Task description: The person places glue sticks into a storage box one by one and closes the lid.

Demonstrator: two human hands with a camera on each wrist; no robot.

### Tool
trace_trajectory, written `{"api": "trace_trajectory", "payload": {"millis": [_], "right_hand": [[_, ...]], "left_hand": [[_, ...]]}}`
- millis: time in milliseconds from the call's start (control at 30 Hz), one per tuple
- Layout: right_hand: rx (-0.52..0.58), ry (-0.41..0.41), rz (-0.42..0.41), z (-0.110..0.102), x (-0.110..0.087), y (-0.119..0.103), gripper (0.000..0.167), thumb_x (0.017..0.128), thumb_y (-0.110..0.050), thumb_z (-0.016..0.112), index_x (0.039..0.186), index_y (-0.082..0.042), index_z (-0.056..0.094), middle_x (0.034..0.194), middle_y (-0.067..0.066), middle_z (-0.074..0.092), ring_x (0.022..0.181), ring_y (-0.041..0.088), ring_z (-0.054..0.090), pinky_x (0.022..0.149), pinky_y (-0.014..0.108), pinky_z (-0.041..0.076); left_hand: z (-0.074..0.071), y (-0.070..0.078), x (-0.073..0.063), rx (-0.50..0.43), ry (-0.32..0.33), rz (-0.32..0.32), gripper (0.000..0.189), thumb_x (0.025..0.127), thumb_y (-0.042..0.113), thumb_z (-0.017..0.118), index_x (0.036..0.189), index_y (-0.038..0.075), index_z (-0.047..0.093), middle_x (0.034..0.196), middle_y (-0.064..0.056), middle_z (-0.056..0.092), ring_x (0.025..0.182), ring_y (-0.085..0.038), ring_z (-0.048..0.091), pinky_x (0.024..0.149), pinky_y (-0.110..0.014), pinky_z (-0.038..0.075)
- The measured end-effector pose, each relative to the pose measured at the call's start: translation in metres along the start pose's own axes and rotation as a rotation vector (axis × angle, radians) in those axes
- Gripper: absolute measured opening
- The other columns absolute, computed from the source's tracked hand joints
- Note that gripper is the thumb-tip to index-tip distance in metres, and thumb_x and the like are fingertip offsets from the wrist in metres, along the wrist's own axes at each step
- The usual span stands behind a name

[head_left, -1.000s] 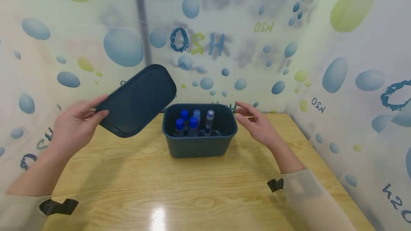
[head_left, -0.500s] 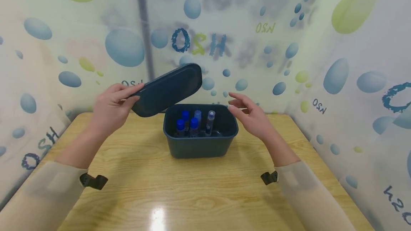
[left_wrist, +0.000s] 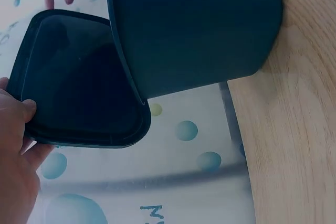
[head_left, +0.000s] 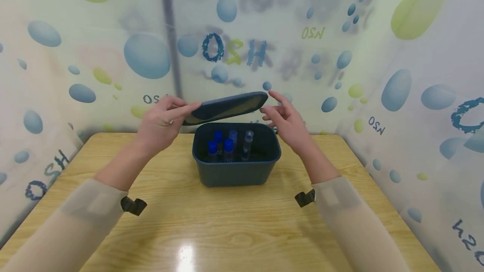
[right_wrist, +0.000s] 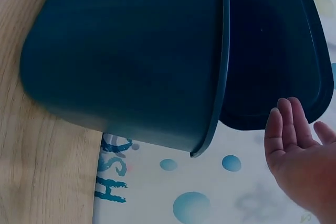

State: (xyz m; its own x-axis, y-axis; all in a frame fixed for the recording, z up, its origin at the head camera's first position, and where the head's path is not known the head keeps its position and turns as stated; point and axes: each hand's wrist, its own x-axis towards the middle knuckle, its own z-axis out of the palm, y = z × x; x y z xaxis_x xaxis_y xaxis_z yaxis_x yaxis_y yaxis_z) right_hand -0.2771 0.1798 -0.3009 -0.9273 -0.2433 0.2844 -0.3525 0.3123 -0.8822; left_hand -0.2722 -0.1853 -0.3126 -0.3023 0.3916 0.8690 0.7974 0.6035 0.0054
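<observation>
In the head view, my left hand pinches the left end of a dark blue-green lid, between thumb and fingers. The lid hangs tilted above a matching rectangular bin, its right end higher. Inside the bin, several small clear bottles with blue caps stand upright. Beside them a slim clear-topped tube leans slightly. My right hand is raised at the lid's right end, fingers extended close to its edge. The right wrist view shows those fingertips overlapping the lid's rim, holding nothing.
The bin stands near the back edge of a light wooden table. A pale curtain with blue and green spots surrounds the table behind and on both sides.
My left hand has brought the lid rightward from the left side to over the bin, tipping it flatter. My right hand has shifted slightly left and up toward the lid. The bin has stayed put.
</observation>
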Motion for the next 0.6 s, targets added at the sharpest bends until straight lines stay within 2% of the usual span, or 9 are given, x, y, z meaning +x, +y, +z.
{"api": "trace_trajectory", "payload": {"millis": [200,300,367,433,533,600], "right_hand": [[0.054,0.024,0.030,0.003,0.000,-0.001,0.054,0.117,-0.048,0.050,0.164,-0.020,0.051,0.147,0.017,0.069,0.131,0.035,0.068,0.112,0.055,0.053],[0.077,0.058,0.044,0.003,-0.001,0.002,0.052,0.117,-0.048,0.050,0.154,-0.013,0.060,0.145,0.018,0.071,0.129,0.035,0.069,0.112,0.051,0.055],[0.092,0.099,0.053,0.003,-0.003,0.004,0.051,0.116,-0.048,0.052,0.148,-0.009,0.064,0.139,0.015,0.074,0.124,0.029,0.072,0.110,0.046,0.057],[0.111,0.142,0.064,0.003,-0.005,0.006,0.051,0.115,-0.048,0.055,0.144,-0.007,0.067,0.129,0.010,0.076,0.115,0.021,0.075,0.106,0.038,0.059],[0.141,0.195,0.077,0.001,-0.007,0.010,0.050,0.114,-0.048,0.058,0.137,-0.006,0.070,0.116,-0.001,0.076,0.105,0.014,0.076,0.098,0.027,0.061],[0.153,0.203,0.079,-0.002,-0.009,0.012,0.049,0.114,-0.048,0.059,0.135,-0.006,0.070,0.112,-0.004,0.074,0.105,0.016,0.076,0.095,0.024,0.061]], "left_hand": [[0.006,0.006,0.002,-0.015,-0.003,0.144,0.049,0.091,-0.025,0.067,0.125,0.007,0.082,0.102,-0.023,0.069,0.088,-0.037,0.066,0.070,-0.049,0.060],[0.008,0.010,0.001,-0.029,0.006,0.135,0.047,0.090,-0.023,0.071,0.127,0.005,0.081,0.102,-0.021,0.070,0.090,-0.036,0.065,0.073,-0.047,0.060],[0.009,0.014,0.000,-0.042,0.003,0.075,0.046,0.090,-0.018,0.076,0.131,0.003,0.079,0.105,-0.020,0.072,0.094,-0.035,0.068,0.078,-0.044,0.060],[0.008,0.018,-0.001,-0.063,-0.015,-0.023,0.046,0.091,-0.012,0.081,0.134,0.002,0.077,0.109,-0.019,0.074,0.099,-0.033,0.069,0.082,-0.041,0.059],[0.005,0.025,-0.001,-0.123,-0.066,-0.224,0.046,0.092,-0.002,0.086,0.137,0.003,0.076,0.120,-0.019,0.072,0.109,-0.035,0.067,0.092,-0.044,0.058],[0.002,0.030,0.000,-0.180,-0.123,-0.393,0.046,0.095,0.006,0.086,0.139,0.006,0.075,0.126,-0.019,0.065,0.114,-0.036,0.062,0.096,-0.048,0.059]]}}
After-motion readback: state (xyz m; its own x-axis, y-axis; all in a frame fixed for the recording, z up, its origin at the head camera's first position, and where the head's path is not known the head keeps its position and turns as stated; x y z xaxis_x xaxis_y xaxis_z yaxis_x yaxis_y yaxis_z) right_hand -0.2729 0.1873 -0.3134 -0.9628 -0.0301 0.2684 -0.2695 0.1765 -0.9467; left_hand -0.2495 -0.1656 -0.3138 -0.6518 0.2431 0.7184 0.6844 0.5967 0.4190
